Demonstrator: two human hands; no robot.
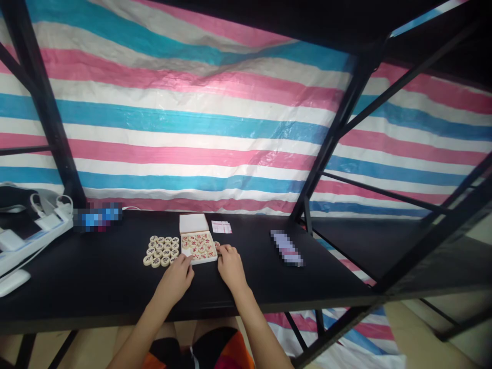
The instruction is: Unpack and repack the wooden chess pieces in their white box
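Observation:
A white box [203, 260] stands on the black table with its lid [193, 224] folded back. Round Chinese chess pieces with red characters [200, 243] lie inside it. At the box's near left corner, the curled fingers of my left hand [177, 277] grip the rim, hiding part of that corner. My right hand [231, 266] is by the box's right side, its fingers closed at a chess piece [217, 244] just outside the wall; the fingertips partly cover what is there. Left of the box, several pieces with dark characters [159, 251] lie in rows.
A pink and white paper card [222, 227] lies behind the box. Farther right is a blurred-out flat object [286, 248]. A white power strip [38, 238] with plugs and a white mouse [14, 283] occupy the left. Black metal posts [338, 128] frame the table before a striped sheet [192, 123].

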